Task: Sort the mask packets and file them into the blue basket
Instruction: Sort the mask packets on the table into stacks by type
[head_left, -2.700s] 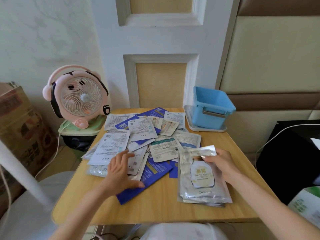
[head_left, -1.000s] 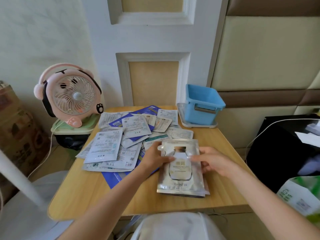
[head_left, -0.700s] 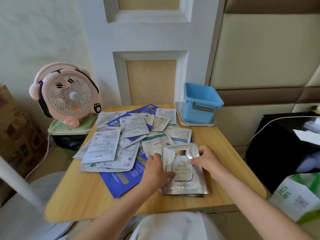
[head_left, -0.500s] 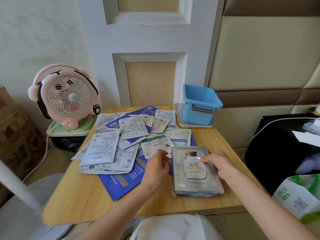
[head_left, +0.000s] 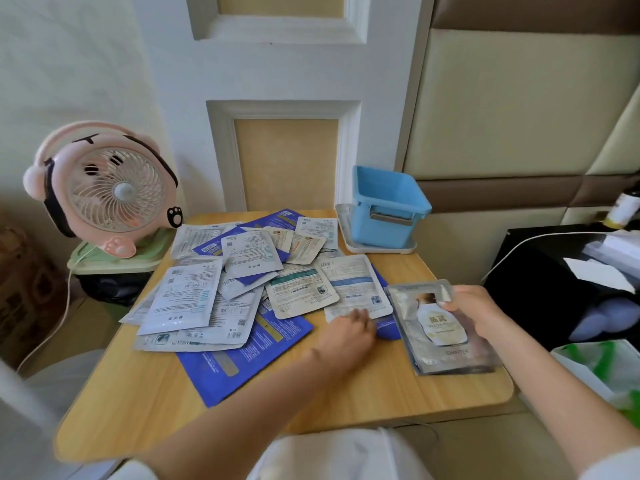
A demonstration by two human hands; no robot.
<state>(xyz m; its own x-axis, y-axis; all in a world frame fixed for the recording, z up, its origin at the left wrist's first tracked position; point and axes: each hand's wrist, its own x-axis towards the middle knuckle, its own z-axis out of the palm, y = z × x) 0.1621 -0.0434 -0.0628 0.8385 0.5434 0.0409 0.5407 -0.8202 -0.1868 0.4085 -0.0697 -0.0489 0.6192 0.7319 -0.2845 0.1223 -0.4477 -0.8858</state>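
Head view: silver foil packets (head_left: 441, 329) are being gripped by the right hand (head_left: 474, 311) alone. The freed, loose-fingered left hand (head_left: 349, 332) is being sent back sorting.

Bare counter (head_left: 311, 393) along the near edge; scattered mask packets (head_left: 249, 271) cover the middle and left; the open-topped blue basket (head_left: 384, 216) fills the far-right corner.

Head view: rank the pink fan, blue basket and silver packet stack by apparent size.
1. pink fan
2. silver packet stack
3. blue basket
Stack and basket look close, and the stack sits nearer the camera, so their order is unsure.
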